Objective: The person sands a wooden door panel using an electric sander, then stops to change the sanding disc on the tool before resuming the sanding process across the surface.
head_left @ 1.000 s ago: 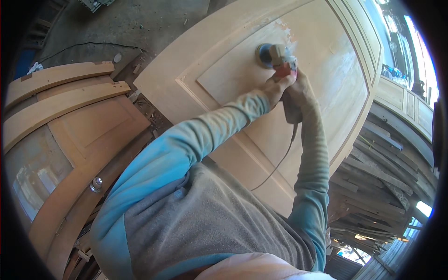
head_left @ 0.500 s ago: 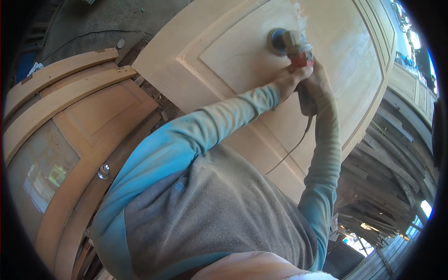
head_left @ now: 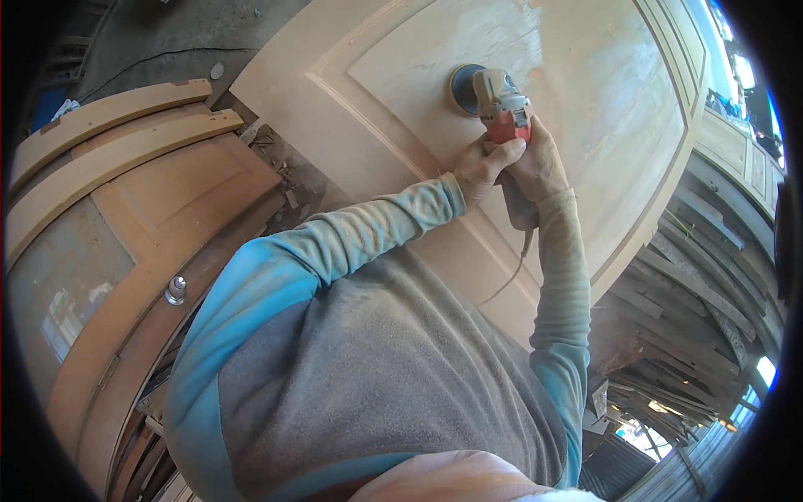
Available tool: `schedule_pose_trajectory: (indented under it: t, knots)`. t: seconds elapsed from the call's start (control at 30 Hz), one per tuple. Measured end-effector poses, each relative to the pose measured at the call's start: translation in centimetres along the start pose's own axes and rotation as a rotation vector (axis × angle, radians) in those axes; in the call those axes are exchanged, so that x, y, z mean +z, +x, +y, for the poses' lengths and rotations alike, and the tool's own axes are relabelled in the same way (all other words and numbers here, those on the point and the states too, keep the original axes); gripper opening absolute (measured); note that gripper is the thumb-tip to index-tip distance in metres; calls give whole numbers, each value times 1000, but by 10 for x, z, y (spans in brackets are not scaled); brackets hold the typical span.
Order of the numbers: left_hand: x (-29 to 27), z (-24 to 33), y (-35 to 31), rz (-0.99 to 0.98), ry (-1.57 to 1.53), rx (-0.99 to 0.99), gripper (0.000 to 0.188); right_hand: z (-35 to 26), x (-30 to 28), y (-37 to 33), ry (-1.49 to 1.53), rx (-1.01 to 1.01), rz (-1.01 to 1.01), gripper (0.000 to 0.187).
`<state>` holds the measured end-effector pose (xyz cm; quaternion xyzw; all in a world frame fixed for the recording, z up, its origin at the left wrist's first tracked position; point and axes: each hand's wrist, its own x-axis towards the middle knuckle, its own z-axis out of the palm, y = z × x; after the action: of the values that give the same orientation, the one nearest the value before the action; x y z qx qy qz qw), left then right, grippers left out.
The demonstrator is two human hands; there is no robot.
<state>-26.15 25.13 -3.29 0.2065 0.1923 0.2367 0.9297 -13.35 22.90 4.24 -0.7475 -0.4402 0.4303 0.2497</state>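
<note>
Both my hands are closed round an angle grinder [head_left: 507,117] with a red and grey body and a round sanding disc [head_left: 462,89]. My left hand [head_left: 483,167] grips its left side, the thumb lying over the red part. Wrapped round the body from the right is my right hand [head_left: 539,163]. The disc is at the raised panel of a pale wooden door [head_left: 401,79]; whether it touches the wood I cannot tell. Whitish, patchy areas show on the panel beyond the tool. From the grinder's rear end a cord [head_left: 520,272] runs down across the door.
At the left lean brown wooden doors, one with a glass pane [head_left: 71,268] and a round metal knob [head_left: 175,289]. Stacked planks [head_left: 698,276] fill the right side. Wood scraps [head_left: 288,180] lie on the floor between the doors, and a dark cable [head_left: 167,57] crosses the floor at the far left.
The grinder and both hands have moved left and slightly nearer to me over the panel. More of the grinder's top and its disc's left edge now shows. Both hands keep their grip.
</note>
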Motion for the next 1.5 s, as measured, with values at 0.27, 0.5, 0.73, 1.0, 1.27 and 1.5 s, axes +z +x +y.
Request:
schedule_pose_trajectory:
  t: [0.27, 0.5, 0.73, 1.0, 1.27, 1.5]
  knots:
    - [6, -43, -23, 86, -4, 118, 54, 14, 0, -24, -150, -78, -8, 58]
    - [42, -21, 96, -47, 58, -41, 68, 37, -82, 40, 8, -40, 163, 42]
    - [33, -16, 75, -65, 50, 155, 61, 47, -62, 42, -142, -277, 111, 49]
    - [28, -8, 100, -32, 88, 5, 56, 18, -78, 57, 47, 43, 60, 40]
    - [27, -30, 26, 55, 88, 129, 59, 34, -36, 8, -60, -126, 29, 47]
    - [62, 2, 140, -5, 191, -102, 67, 47, -127, 64, 69, 107, 137, 40]
